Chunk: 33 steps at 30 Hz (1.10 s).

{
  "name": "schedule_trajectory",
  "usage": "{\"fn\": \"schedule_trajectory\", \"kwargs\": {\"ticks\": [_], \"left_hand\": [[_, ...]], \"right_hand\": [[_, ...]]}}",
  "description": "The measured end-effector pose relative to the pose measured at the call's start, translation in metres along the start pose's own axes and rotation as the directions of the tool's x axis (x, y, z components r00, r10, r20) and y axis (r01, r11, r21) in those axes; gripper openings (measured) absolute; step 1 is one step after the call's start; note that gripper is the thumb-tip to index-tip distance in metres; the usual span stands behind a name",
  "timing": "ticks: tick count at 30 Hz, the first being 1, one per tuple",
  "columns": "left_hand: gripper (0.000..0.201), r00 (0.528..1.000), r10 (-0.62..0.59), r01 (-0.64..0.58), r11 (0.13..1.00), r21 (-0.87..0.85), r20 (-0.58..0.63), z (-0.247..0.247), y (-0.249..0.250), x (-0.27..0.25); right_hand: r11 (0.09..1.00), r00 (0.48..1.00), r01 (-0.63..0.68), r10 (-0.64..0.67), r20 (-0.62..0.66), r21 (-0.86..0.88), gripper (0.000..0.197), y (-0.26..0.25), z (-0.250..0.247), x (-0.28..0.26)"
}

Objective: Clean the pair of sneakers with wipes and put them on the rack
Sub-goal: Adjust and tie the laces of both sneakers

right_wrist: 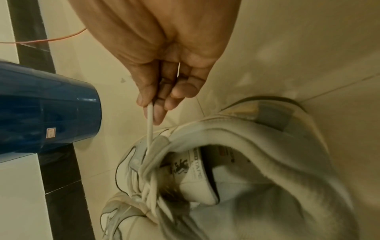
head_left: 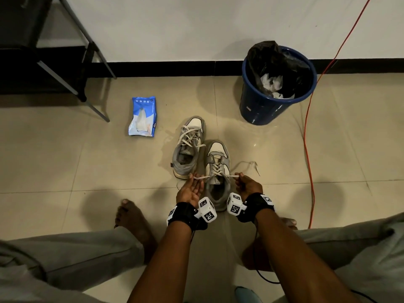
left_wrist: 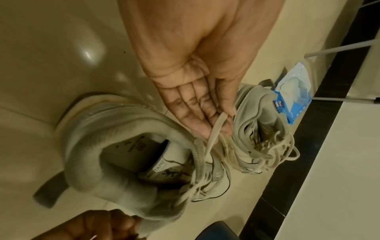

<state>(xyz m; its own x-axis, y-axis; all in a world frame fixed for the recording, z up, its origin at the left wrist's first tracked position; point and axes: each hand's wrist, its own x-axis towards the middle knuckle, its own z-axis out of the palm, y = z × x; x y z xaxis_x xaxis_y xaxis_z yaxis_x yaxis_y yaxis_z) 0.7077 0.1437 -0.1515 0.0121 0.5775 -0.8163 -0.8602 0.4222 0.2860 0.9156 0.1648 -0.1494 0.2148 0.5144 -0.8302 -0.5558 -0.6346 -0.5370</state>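
Two grey-and-white sneakers stand side by side on the tiled floor, the far sneaker point(head_left: 189, 147) a little left of the near sneaker point(head_left: 217, 169). My left hand point(head_left: 193, 183) lies palm up at the near sneaker's left side and pinches one end of its shoelace point(left_wrist: 213, 134) between thumb and fingertips. My right hand point(head_left: 243, 182) sits at the shoe's right side, thumb and forefinger pinching the other lace end point(right_wrist: 149, 126). Both ends are pulled out sideways over the shoe's opening point(right_wrist: 267, 154). A blue wipes pack point(head_left: 142, 117) lies on the floor to the left, no wipe in either hand.
A blue bin point(head_left: 277, 84) lined with a black bag and holding crumpled wipes stands at the back right. A dark metal rack point(head_left: 43, 51) stands at the back left against the wall. An orange cable point(head_left: 308, 149) runs down the right side. My bare feet and knees frame the near floor.
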Motion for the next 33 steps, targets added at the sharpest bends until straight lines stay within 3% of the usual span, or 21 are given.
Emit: {"fn": "schedule_trajectory", "kwargs": {"ticks": [2,5,7,9,11,13,14,16,18,21,25,27,28,29,31,33], "left_hand": [[0.024,0.999,0.024,-0.025,1.000,0.016,0.040,0.001,0.001,-0.002],[0.025,0.981,0.122,-0.165,0.935,0.313,0.152,0.020,0.011,-0.012],[0.021,0.936,0.191,-0.338,0.721,0.605,0.295,0.042,0.019,-0.019],[0.015,0.850,0.211,-0.527,0.383,0.759,0.483,0.063,0.025,-0.023],[0.013,0.756,0.145,-0.652,0.070,0.755,0.639,0.081,0.030,-0.027],[0.013,0.716,0.022,-0.681,-0.201,0.704,0.698,0.093,0.037,-0.031],[0.013,0.719,-0.034,-0.671,-0.291,0.682,0.694,0.096,0.039,-0.034],[0.014,0.716,-0.078,-0.667,-0.368,0.648,0.694,0.096,0.040,-0.041],[0.019,0.720,-0.033,-0.657,-0.355,0.665,0.694,0.090,0.039,-0.045],[0.032,0.755,0.155,-0.589,-0.267,0.763,0.637,0.080,0.036,-0.043],[0.006,0.704,0.406,-0.463,-0.360,0.810,0.583,0.075,0.035,-0.046],[0.020,0.726,0.508,-0.356,-0.299,0.885,0.464,0.075,0.032,-0.045],[0.032,0.765,0.516,-0.320,-0.213,0.923,0.384,0.077,0.030,-0.044],[0.042,0.837,0.465,-0.293,-0.063,0.954,0.288,0.080,0.027,-0.047],[0.044,0.971,0.212,-0.175,0.291,0.940,0.115,0.087,0.014,-0.057],[0.030,0.999,0.028,-0.054,0.502,0.863,0.046,0.093,0.009,-0.064]], "right_hand": [[0.997,0.999,0.045,-0.046,0.014,0.064,0.013,-0.003,0.005,-0.008],[0.980,0.984,0.149,-0.161,0.082,0.135,0.020,-0.023,0.015,-0.018],[0.971,0.964,0.202,-0.221,0.149,0.130,0.023,-0.039,0.022,-0.023],[0.934,0.912,0.348,-0.319,0.258,-0.077,0.025,-0.055,0.036,-0.034],[0.781,0.824,0.525,-0.365,0.434,-0.338,0.024,-0.066,0.054,-0.052],[0.672,0.778,0.583,-0.297,0.554,-0.457,0.021,-0.071,0.069,-0.067],[0.649,0.775,0.579,-0.251,0.580,-0.493,0.020,-0.073,0.071,-0.070],[0.617,0.787,0.549,-0.154,0.597,-0.564,0.015,-0.072,0.067,-0.068],[0.577,0.814,0.500,-0.057,0.579,-0.646,0.015,-0.068,0.059,-0.063],[0.541,0.880,0.388,0.024,0.475,-0.746,0.014,-0.063,0.053,-0.061],[0.544,0.920,0.312,0.034,0.391,-0.779,0.018,-0.064,0.053,-0.066],[0.522,0.927,0.314,0.013,0.375,-0.793,0.021,-0.066,0.054,-0.065],[0.506,0.926,0.319,0.014,0.377,-0.801,0.019,-0.067,0.055,-0.065],[0.488,0.922,0.327,0.022,0.386,-0.809,0.015,-0.067,0.056,-0.066],[0.452,0.902,0.371,0.032,0.431,-0.811,0.012,-0.068,0.059,-0.070],[0.419,0.868,0.441,0.026,0.496,-0.794,0.020,-0.070,0.058,-0.071]]}}
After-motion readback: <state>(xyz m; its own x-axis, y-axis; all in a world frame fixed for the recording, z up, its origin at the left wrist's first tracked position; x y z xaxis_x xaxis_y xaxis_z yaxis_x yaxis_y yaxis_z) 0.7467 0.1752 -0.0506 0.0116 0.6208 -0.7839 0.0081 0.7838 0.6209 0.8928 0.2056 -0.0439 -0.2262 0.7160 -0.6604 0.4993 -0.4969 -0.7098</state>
